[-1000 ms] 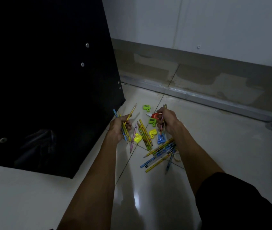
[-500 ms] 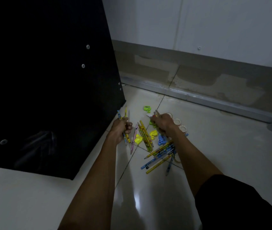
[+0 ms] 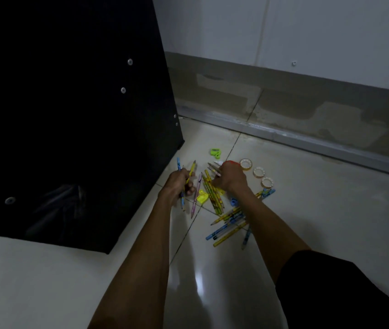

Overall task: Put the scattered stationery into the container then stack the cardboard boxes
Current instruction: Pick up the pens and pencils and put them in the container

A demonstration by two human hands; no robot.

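Scattered stationery lies on the pale tiled floor. My left hand is closed around a few pencils, blue and yellow, whose tips stick out above it. My right hand grips several pencils pointing up-left, with something red at its top. Between the hands lies a bundle of yellow-green pencils and a pink pencil. A loose heap of pencils lies under my right forearm. A yellow sharpener, a green sharpener and a blue one rest nearby. Three tape rolls sit to the right.
A large black cabinet with metal screws fills the left, its corner close to my left hand. A grey wall with a skirting strip runs along the back. No container or cardboard box is in view.
Both hands have dropped lower toward the floor with their pencils. My right hand shifted right and tilted its pencils to the left, uncovering the tape rolls.
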